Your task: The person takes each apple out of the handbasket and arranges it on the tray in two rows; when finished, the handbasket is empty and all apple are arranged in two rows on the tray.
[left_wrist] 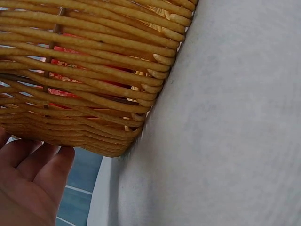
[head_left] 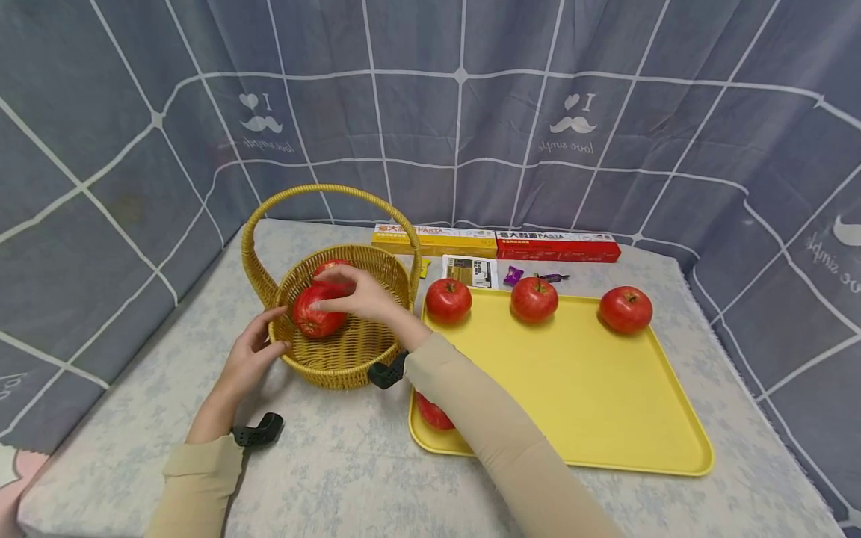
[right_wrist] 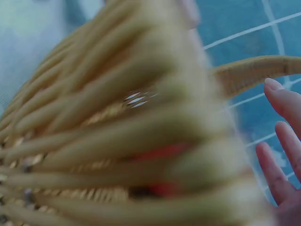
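Observation:
A woven yellow basket (head_left: 350, 377) with a tall arched handle (head_left: 329, 188) stands at the left of the table. Inside it lie red apples (head_left: 312, 320), one toward the front and another behind it. My left hand (head_left: 247, 362) holds the basket's left rim, its fingers against the weave in the left wrist view. Over the apples reaches my right hand (head_left: 366, 295), thumb and fingers spread apart and partly covering them. In the right wrist view its fingers (right_wrist: 289, 146) look loosely extended, with nothing between them; the basket's side blurs across the foreground.
On the right lies a yellow tray (head_left: 578, 388) with several apples (head_left: 534, 300) near its edges; one at its front left (head_left: 433, 415) is partly behind the right sleeve. Behind stand yellow (head_left: 433, 243) and red (head_left: 558, 248) pasta boxes, a white packet (head_left: 469, 271) and small candies (head_left: 513, 276).

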The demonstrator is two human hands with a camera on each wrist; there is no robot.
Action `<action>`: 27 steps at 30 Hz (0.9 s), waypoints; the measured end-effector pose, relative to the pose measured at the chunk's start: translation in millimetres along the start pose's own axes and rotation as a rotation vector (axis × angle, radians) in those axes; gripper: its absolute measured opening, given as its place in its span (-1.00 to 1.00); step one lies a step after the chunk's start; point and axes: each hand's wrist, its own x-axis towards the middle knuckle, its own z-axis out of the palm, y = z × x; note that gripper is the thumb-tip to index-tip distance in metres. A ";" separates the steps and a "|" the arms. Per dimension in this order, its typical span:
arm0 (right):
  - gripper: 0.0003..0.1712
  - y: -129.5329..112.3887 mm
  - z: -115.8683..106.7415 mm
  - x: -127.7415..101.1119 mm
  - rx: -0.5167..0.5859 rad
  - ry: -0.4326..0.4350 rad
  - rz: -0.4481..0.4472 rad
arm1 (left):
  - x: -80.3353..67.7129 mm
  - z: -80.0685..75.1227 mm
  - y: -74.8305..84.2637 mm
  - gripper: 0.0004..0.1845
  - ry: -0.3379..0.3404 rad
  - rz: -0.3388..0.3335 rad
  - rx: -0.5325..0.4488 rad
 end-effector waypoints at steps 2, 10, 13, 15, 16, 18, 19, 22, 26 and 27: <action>-0.43 3.5 2.8 0.1 -0.071 -0.004 0.025 | 0.4 -0.2 0.0 -0.39 -0.001 0.002 -0.004; -0.20 11.5 11.2 0.3 -0.256 -0.083 0.094 | 0.7 0.0 0.5 -0.39 0.002 0.008 -0.004; -0.16 12.5 12.5 1.4 -0.298 -0.104 0.108 | 0.8 0.3 0.6 -0.39 0.003 0.003 0.000; -0.17 13.2 13.7 1.6 -0.309 -0.104 0.112 | 1.2 0.7 1.0 -0.39 0.005 0.002 0.003; -0.18 13.2 14.5 1.5 -0.304 -0.101 0.114 | 1.2 0.8 1.2 -0.39 0.006 0.004 0.004; -0.23 13.1 16.1 1.1 -0.286 -0.089 0.112 | 1.2 1.0 1.6 -0.39 0.008 0.008 0.000; -0.25 12.7 16.9 0.7 -0.276 -0.085 0.112 | 1.1 1.0 1.8 -0.40 0.009 0.010 -0.001; -0.25 11.9 18.4 -0.7 -0.263 -0.091 0.117 | 0.6 1.3 1.7 -0.40 0.011 0.019 -0.012; -0.08 12.5 18.7 -1.8 -0.295 -0.136 0.142 | 0.4 1.6 1.1 -0.40 0.011 0.017 -0.013; -0.04 13.5 18.9 -1.6 -0.306 -0.146 0.150 | 0.4 1.6 0.8 -0.40 0.011 0.017 -0.012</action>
